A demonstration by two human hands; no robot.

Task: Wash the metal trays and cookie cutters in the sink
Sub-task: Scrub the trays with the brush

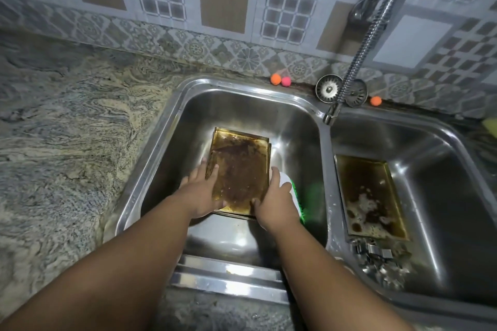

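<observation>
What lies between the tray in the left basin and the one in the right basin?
In the head view: the right hand, a green-bristled brush and the sink's steel divider.

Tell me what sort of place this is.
Likely a home kitchen: a double steel sink, a flexible faucet over it, stained baking trays in both bowls and a green-bristled brush.
</observation>
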